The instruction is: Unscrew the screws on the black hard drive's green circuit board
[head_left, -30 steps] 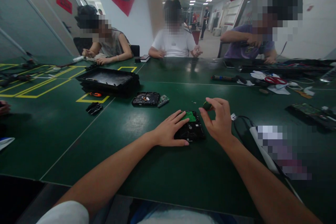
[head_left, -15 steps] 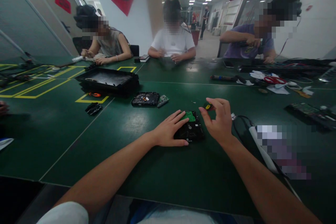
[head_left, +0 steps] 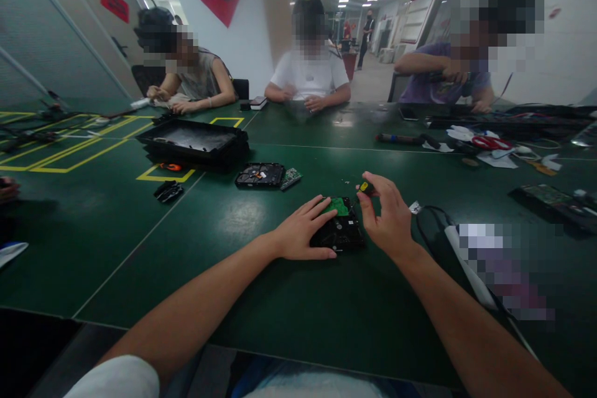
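Note:
A black hard drive with a green circuit board lies on the table in front of me. My left hand rests across its left side, fingers spread flat over the top and thumb along the near edge. At the drive's upper right, my right hand pinches a small screwdriver by its black and yellow handle. Its thin shaft slants down toward the board's right edge; whether the tip sits in a screw is too small to tell.
An opened hard drive and a loose circuit board lie beyond my left hand. Black trays are stacked farther left. A white power strip with a cable is on the right. Several people sit across the green table.
The screwdriver handle has tilted slightly, and my right fingers have shifted around it. My left hand stays on the hard drive. The whole view has moved a little.

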A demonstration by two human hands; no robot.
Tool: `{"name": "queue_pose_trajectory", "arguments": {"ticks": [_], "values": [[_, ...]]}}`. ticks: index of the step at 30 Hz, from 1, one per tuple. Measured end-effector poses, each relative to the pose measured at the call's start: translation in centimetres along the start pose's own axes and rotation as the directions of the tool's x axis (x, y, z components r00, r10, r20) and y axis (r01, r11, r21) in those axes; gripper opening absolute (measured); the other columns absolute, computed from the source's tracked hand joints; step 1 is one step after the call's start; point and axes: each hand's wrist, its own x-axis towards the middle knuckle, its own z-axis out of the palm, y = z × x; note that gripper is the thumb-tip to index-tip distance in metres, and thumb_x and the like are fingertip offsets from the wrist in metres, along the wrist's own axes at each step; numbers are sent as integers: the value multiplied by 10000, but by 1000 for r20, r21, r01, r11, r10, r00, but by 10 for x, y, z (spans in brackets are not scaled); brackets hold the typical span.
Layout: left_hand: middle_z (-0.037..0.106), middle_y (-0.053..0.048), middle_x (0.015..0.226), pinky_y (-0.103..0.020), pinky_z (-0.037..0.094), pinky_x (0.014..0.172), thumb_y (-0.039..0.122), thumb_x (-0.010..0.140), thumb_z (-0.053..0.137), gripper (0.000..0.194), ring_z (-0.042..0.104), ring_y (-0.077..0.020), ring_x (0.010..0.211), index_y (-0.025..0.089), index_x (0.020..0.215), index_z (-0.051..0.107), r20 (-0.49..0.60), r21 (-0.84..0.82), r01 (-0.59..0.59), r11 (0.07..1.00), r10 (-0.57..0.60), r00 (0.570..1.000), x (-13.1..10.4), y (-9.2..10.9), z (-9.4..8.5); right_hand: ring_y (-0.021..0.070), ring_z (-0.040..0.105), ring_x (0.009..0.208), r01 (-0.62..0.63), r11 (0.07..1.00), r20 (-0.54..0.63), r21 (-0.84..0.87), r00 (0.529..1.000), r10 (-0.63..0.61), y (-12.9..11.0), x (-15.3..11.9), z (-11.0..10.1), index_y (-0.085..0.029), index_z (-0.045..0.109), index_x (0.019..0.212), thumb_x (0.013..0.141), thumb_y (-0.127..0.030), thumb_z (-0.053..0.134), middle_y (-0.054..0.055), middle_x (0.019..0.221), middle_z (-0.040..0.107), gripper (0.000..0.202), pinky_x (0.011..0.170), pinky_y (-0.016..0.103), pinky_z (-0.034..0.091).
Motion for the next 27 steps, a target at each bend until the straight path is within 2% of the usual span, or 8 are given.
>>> {"name": "queue_pose_trajectory", "arguments": {"ticks": [3, 9, 15, 17, 21, 23, 27], "values": [[189, -133, 1768, -629, 233, 1304, 790, 843, 679, 1047, 103, -399, 1644, 254, 1669, 321, -5, -12, 0, 1000, 0, 1000, 0, 0, 0, 284, 689, 1183, -27, 999, 21, 33, 999, 27, -2, 0, 1, -295, 417, 1569, 1047, -236, 546, 133, 1462, 608, 540, 967, 506, 627], [183, -131, 1770, -625, 238, 1304, 782, 841, 690, 1055, 108, -405, 1642, 253, 1674, 315, -1, -15, 7, 1000, -7, 1000, 0, 0, 0, 294, 655, 1148, -1, 999, -74, -40, 997, -2, 0, 2, -2, -289, 529, 1446, 996, -282, 668, 125, 1257, 639, 471, 792, 441, 657], [190, -140, 1767, -630, 230, 1303, 779, 851, 682, 1041, 110, -402, 1642, 249, 1670, 318, 2, -9, 3, 1000, -3, 1000, -1, 2, -2, 267, 698, 1148, -79, 991, 23, 109, 997, 77, 3, -1, 2, -283, 388, 1569, 1063, -225, 495, 144, 1466, 576, 521, 980, 525, 618], [181, -146, 1768, -625, 222, 1307, 784, 853, 674, 1050, 97, -399, 1644, 238, 1673, 311, 8, -2, 4, 1000, -4, 1000, -1, 2, -2, 268, 692, 1142, -69, 992, 11, 105, 998, 69, 3, -1, 3, -283, 416, 1550, 1044, -250, 556, 142, 1447, 575, 526, 940, 502, 635], [155, -140, 1774, -618, 218, 1312, 806, 851, 655, 1063, 77, -391, 1647, 239, 1677, 301, 24, 1, 18, 1000, -18, 1000, -1, 2, -2, 291, 648, 1142, -29, 1000, -58, 10, 998, 30, 3, 1, 1, -306, 519, 1460, 996, -293, 668, 121, 1271, 622, 488, 791, 446, 662], [152, -133, 1775, -619, 213, 1313, 810, 851, 650, 1063, 72, -386, 1648, 248, 1680, 292, 27, -1, 22, 1000, -22, 999, -1, 2, -2, 288, 659, 1139, -28, 1000, -40, 12, 999, 28, 3, 0, 1, -308, 498, 1488, 1019, -270, 621, 123, 1295, 635, 487, 840, 476, 661], [160, -141, 1771, -626, 205, 1313, 805, 853, 654, 1066, 63, -388, 1648, 236, 1679, 293, 28, -14, 25, 1000, -25, 999, -1, 3, -3, 273, 686, 1175, -74, 992, 42, 105, 997, 70, 4, -2, 2, -290, 399, 1569, 1053, -231, 531, 138, 1482, 579, 536, 974, 526, 631]]}}
